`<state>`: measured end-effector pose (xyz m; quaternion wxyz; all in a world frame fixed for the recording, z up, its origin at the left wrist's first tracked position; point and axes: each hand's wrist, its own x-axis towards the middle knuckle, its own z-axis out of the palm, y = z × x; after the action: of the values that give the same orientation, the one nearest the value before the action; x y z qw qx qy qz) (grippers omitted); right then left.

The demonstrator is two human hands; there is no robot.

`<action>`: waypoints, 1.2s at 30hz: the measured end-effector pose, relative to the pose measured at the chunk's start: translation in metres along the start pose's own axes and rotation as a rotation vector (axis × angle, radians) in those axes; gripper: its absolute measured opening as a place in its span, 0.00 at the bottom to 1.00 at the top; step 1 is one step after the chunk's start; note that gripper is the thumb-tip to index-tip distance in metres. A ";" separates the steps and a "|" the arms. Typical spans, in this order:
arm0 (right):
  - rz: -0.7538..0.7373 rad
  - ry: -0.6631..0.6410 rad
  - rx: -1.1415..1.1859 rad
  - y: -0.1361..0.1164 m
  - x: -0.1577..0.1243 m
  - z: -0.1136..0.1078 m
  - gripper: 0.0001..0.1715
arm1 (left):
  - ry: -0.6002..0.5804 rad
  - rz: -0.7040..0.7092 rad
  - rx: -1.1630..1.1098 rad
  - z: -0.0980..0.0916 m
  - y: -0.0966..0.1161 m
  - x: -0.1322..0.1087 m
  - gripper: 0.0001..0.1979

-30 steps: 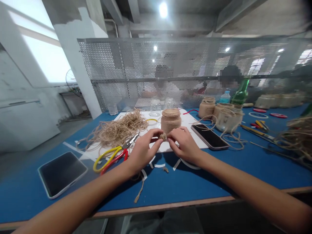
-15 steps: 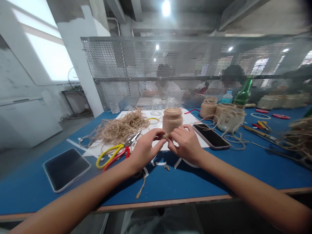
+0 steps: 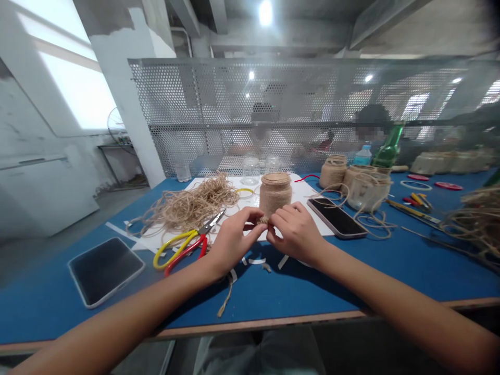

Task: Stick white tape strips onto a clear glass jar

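Between my two hands is a small coil of twine, partly hidden by the fingers. My left hand pinches it between thumb and fingers. My right hand has its fingertips closed on the right end of the same piece. Just behind the fingers stands a twine-wrapped jar, upright on white paper. Left of my left hand lie scissors with yellow and red handles, their blades pointing toward the loose heap of twine.
A phone lies right of my hands, a tablet-like device at left. Wrapped jars, a glass jar and a green bottle stand at right. Paper scraps lie near the front. A perforated screen closes the back; people sit behind it.
My right hand's fingers have curled in a little closer around the coil of twine. Both hands otherwise stay in nearly the same place.
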<state>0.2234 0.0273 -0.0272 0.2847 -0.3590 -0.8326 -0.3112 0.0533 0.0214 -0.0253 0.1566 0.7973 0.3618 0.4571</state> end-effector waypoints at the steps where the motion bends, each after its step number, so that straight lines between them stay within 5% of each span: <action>1: -0.006 -0.004 0.000 0.000 0.000 0.000 0.11 | -0.002 -0.009 -0.003 0.000 0.000 0.000 0.08; 18: 0.016 0.009 0.025 -0.002 0.000 0.005 0.11 | -0.035 -0.048 0.016 0.003 0.001 -0.001 0.08; 36: 0.218 0.005 0.591 0.000 0.002 -0.002 0.08 | 0.006 -0.022 -0.052 -0.003 0.003 0.001 0.09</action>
<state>0.2229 0.0271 -0.0243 0.4103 -0.3473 -0.8429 -0.0242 0.0525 0.0202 -0.0217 0.1810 0.7877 0.3589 0.4669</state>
